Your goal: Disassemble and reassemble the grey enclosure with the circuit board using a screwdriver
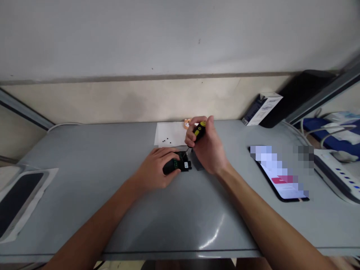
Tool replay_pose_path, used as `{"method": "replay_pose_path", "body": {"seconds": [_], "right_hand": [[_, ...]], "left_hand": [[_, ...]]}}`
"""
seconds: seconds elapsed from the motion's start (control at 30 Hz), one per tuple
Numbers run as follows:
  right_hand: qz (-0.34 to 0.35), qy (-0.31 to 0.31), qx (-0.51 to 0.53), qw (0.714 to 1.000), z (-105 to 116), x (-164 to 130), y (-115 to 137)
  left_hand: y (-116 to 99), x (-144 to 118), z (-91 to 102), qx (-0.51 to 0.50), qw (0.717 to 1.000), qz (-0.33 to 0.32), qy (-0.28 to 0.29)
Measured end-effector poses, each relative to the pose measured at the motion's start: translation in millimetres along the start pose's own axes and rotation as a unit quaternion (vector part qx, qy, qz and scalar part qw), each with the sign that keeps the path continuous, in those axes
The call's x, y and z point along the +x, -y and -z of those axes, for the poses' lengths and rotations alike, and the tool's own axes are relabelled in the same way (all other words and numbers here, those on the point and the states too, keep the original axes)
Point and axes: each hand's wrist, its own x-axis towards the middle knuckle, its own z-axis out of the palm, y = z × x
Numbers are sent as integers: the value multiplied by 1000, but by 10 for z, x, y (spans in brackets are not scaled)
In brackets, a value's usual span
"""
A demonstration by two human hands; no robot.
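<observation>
A black-and-yellow screwdriver (200, 132) is gripped in the right hand (209, 150), its handle wrapped by curled fingers and its shaft slanted down and to the left over a small black device (184, 165) at the centre of a glossy grey table (107, 150). The device, in which a green circuit board (176, 164) is exposed, is grasped from its left side by the left hand (156, 168), with the fingers laid along its far side and the thumb along the near one; whether its board is touched by the screwdriver's tip cannot be told. A dark flat piece (199, 164) is partly covered by the right hand, just beside the device. Beyond the hands, white paper (177, 131) is spread near the wall (112, 101), dotted with a few tiny black screws (167, 138), and an orange animal-faced ornament (186, 123) is seen at its far edge. To the right, a lit smartphone (274, 176), its screen partly blurred by pixelation, is laid flat, while a blue-and-white carton (263, 108) is tilted against a black cylinder (295, 95). At far left, a dark panel (21, 198) is framed by a white border.
</observation>
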Motion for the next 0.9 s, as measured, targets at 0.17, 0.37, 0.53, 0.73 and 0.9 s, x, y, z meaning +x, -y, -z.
{"method": "replay_pose_path", "body": {"seconds": [0.17, 0.37, 0.53, 0.73, 0.9], "right_hand": [[-7, 13, -3, 1000, 25, -17, 23], [36, 9, -39, 999, 48, -6, -21], [8, -6, -28, 1000, 55, -4, 10], [-9, -5, -32, 999, 21, -31, 94], [-6, 1, -41, 999, 18, -45, 100]], "left_hand": [[25, 2, -12, -1, 1000, -10, -5], [6, 17, 1, -1, 1000, -1, 2], [-18, 19, 12, 9, 1000, -8, 2], [-15, 21, 8, 12, 1000, -10, -2], [-14, 20, -6, 14, 1000, -6, -1]]}}
